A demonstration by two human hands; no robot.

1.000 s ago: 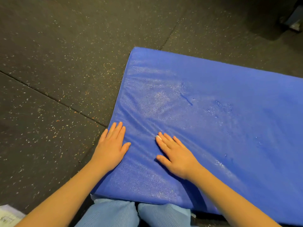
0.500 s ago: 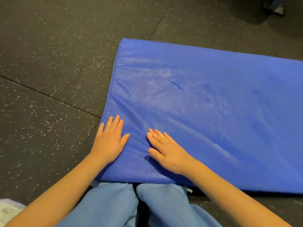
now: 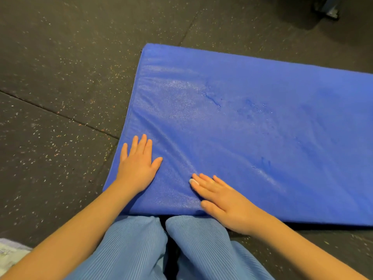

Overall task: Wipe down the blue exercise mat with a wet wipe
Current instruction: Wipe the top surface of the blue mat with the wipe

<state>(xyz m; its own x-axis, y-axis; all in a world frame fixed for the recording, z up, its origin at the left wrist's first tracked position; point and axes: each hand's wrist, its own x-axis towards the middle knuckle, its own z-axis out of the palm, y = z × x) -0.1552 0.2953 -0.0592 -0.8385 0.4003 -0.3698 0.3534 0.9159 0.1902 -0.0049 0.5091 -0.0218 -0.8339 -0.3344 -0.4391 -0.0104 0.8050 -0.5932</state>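
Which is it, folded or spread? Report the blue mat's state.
Spread: the blue mat shows one flat top surface on the floor; right end out of frame.

Exercise mat [image 3: 262, 128] lies flat on the floor [image 3: 60, 77], running from mid view out past the right side, its near edge just before the person's 2 knees [image 3: 141, 245]. Left hand [image 3: 137, 168] rests flat on the mat by its left edge, right hand [image 3: 224, 203] flat on the mat to the right of it and nearer the near edge, the 2 apart. Packet [image 3: 10, 253] on the floor at near left, well apart from the mat; a fixture base [image 3: 327, 9] on the floor behind the mat, far right
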